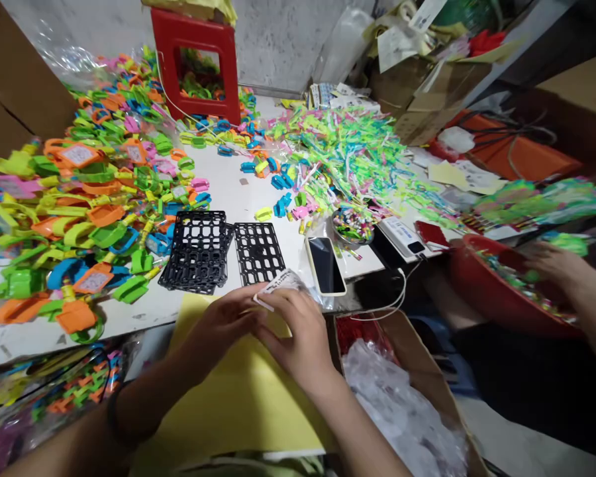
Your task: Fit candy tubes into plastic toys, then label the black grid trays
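My right hand (300,331) has its fingers closed on a small white printed paper (284,281), which looks thick at its near edge. My left hand (228,318) meets it there, fingers bent and pressed at the paper's left end; the fingertips are partly hidden. Both hands are above a yellow sheet (238,397) near the table's front edge. Just beyond the paper lies a black plastic grid (261,252). A stack of similar black grids (196,255) is to its left, and a phone (326,265) rests to the right.
Colourful plastic toy watches (99,232) are heaped at left, around a red stool (193,106). Green and pink thin pieces (347,146) pile up at the back. At right, another person's hand (556,265) reaches into a red basin (506,311). Below stands a box with clear bags (397,397).
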Demonstrator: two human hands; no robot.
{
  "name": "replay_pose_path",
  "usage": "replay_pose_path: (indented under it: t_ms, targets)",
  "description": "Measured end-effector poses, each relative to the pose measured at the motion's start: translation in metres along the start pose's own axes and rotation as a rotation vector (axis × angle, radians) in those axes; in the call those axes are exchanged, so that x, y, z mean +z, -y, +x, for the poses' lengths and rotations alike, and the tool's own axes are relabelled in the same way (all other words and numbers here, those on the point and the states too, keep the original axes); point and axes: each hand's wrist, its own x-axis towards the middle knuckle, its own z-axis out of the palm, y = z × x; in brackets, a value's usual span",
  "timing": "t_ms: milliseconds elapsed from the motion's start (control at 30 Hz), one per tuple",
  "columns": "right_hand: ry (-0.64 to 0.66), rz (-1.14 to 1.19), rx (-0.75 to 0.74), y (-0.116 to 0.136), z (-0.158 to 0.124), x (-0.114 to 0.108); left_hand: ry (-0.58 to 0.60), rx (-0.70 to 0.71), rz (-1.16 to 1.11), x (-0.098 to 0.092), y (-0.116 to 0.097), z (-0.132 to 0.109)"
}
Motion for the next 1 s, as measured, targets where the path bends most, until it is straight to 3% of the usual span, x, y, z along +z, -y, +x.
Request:
replay_pose_path:
  t_ms: [67,233,433,600,767,1000]
  targets:
    - [0.021,0.094,0.048,-0.005,0.006,0.002,-0.081,-0.011,0.032,-0.006,-0.002,0.006]
    - [-0.132,0.242,0.349,-0.038,0.033,-0.007,-0.172,0.018,0.117,-0.018,-0.021,0.028]
    - [0.216,0.732,0.678,-0.086,0.070,-0.006,-0.226,0.028,0.200,-0.031,-0.038,0.062]
    - [0.344,0.831,0.737,-0.096,0.089,0.006,-0.241,0.036,0.249,-0.043,-0.040,0.089]
    - [0.339,0.835,0.789,-0.112,0.114,0.019,-0.255,0.103,0.355,-0.053,-0.039,0.122]
    - [0.323,0.622,0.780,-0.153,0.153,0.045,-0.243,0.255,0.814,-0.067,-0.039,0.168]
